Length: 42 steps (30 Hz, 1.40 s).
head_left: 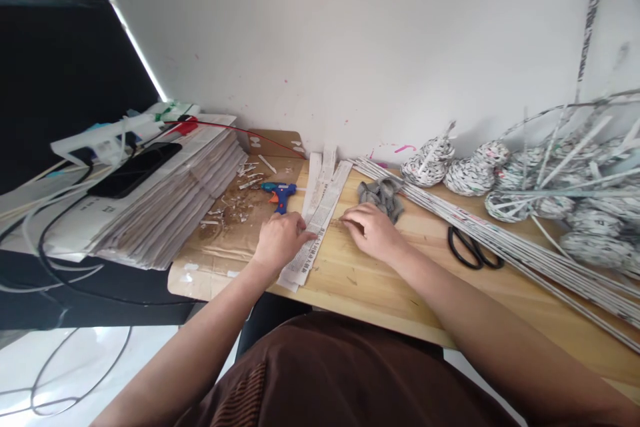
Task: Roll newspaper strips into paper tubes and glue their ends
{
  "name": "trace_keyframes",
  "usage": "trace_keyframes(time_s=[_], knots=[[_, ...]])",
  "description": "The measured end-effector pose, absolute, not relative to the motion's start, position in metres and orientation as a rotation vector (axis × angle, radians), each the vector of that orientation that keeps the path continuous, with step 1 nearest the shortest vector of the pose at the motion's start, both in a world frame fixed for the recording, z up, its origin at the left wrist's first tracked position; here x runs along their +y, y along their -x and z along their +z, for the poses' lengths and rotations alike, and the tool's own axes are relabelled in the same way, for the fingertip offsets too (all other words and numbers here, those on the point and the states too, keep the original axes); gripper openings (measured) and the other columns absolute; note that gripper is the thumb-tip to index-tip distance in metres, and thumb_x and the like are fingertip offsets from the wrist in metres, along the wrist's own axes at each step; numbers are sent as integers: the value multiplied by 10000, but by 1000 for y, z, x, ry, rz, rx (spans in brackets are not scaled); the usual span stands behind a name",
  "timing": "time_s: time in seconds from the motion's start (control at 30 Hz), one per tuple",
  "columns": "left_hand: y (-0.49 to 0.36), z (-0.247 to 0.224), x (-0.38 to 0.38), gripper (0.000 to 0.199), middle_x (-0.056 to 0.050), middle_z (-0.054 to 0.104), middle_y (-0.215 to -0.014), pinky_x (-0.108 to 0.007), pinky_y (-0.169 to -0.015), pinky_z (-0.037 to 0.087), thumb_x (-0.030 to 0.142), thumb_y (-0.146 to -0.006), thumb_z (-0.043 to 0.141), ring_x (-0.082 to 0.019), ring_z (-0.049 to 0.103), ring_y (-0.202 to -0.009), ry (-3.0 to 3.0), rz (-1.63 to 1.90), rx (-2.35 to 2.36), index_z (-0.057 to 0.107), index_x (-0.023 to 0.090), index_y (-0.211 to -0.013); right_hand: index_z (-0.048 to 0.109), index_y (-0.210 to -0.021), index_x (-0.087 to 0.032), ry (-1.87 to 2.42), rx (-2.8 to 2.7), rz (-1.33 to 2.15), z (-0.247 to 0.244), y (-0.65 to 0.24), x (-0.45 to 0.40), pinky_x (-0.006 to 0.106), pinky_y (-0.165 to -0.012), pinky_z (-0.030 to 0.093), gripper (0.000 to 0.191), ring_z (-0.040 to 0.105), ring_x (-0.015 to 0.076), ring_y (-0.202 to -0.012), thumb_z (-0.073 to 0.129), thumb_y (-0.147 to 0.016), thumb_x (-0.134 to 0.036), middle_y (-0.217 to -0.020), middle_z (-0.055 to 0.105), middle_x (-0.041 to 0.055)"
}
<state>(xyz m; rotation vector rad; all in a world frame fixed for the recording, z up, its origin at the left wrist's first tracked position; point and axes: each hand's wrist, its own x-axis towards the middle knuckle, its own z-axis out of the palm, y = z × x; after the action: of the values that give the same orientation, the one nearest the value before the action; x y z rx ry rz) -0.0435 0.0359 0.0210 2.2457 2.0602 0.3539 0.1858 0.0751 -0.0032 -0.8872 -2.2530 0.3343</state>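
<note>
At newspaper strips [330,196], left hand [281,240] curled, right hand [373,232] bunched at fingertips, hold unclear

Left of the left grip [283,240], I see a big pile of newspapers [200,203] with a black phone [137,170] lying on top. A black cord [42,243] hangs down from there, and farther left and lower I can see another cord [33,395] looped on the shiny white floor [165,353]. Just past the right grip [373,230] I find a crumpled grey cloth [381,193]. To its right are the black handles of some scissors [463,253], near long thin paper sticks [450,210]. Farther right, bumpy woven paper shapes [470,172] sit by the white wall [325,33], which has pink marks [405,148].
</note>
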Motion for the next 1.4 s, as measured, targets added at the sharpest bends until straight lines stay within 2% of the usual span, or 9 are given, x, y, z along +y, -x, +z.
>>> trace_keyframes(time_s=[0.17,0.27,0.37,0.53,0.67,0.83,0.97,1.1,1.4], knots=[[43,18,37,163,-37,710,-810,-303,-722,425,359,-846,616,-235,631,-873,-2206,351,2093,643,215,-775,693,-895,-189,863,-2224,368,-8,-185,76,354,-832,487,170,647,201,-865,529,-912,-146,-916,740,64],[43,17,37,210,-40,704,-812,-302,-713,423,413,-861,592,-232,631,-852,-2214,409,2087,633,210,-827,692,-899,-192,881,-2211,365,-9,-185,77,344,-825,492,164,651,199,-864,535,-912,-145,-915,740,57],[42,17,39,320,-55,705,-814,-312,-709,423,516,-800,642,-249,632,-852,-2194,382,2093,639,205,-872,693,-890,-190,890,-2217,350,-10,-185,76,348,-822,491,165,652,203,-863,536,-910,-143,-911,740,57],[41,14,44,275,-33,704,-775,-305,-669,409,479,-816,630,-241,636,-798,-2119,345,2109,618,221,-720,698,-894,-189,904,-2214,379,-10,-185,76,348,-836,491,183,651,198,-867,522,-915,-141,-900,737,62],[41,13,42,252,-49,699,-770,-314,-689,420,430,-852,589,-254,635,-838,-2152,357,2125,614,212,-728,691,-1042,-180,940,-2204,356,-12,-183,76,363,-855,488,214,630,211,-915,515,-922,-159,-982,725,86],[44,13,39,216,-46,705,-797,-305,-719,442,408,-862,578,-240,642,-852,-2170,414,2054,620,212,-783,556,-1334,-182,956,-2433,192,-10,-173,72,410,-872,462,402,561,243,-947,506,-936,-211,-1032,671,120],[51,11,41,274,-80,729,-886,-316,-758,468,408,-877,554,-252,674,-878,-2140,395,2106,639,197,-1028,448,-1433,-223,1082,-2634,4,-1,-158,79,381,-766,461,521,528,262,-926,416,-924,-113,-980,621,122],[59,12,41,456,-128,739,-920,-358,-750,491,426,-896,503,-301,695,-888,-2120,271,2230,563,164,-1264,549,-1336,-229,1099,-2754,-46,7,-143,92,344,-687,433,450,532,267,-918,388,-933,-111,-971,601,120],[72,14,46,440,-121,741,-987,-335,-799,496,392,-911,479,-273,696,-937,-2110,272,2305,558,186,-1292,690,-1092,-174,848,-2697,-23,-5,-140,102,333,-770,443,281,531,238,-916,458,-935,-153,-908,623,97]])
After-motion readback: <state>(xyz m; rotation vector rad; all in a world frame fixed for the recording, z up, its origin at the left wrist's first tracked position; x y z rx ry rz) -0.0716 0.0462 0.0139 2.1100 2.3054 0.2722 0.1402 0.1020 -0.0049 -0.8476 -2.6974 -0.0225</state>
